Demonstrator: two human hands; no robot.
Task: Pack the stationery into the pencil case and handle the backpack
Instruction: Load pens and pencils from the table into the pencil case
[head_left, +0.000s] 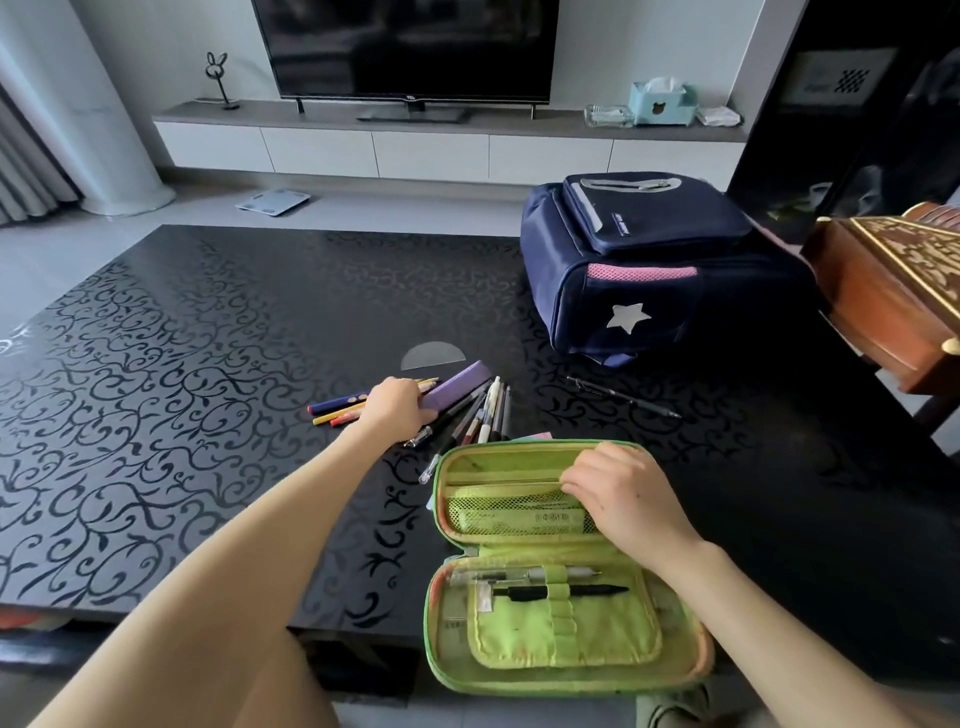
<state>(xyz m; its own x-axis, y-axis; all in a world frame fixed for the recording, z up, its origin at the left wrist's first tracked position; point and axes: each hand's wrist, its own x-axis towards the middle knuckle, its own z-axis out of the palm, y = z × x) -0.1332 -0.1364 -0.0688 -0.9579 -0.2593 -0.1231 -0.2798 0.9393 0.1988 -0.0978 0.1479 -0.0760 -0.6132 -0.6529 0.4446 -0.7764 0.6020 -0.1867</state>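
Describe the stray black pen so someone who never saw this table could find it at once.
Start at the navy backpack on the black patterned table. On the tabletop just in front of it, toward the green pencil case, lies a slim black pen. Unlike the pens fanned beside the purple box that the left hand grips, it lies alone, touching nothing.

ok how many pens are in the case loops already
2: a silver pen in the top loop and a black pen just below it. More may be hidden elsewhere in the case.
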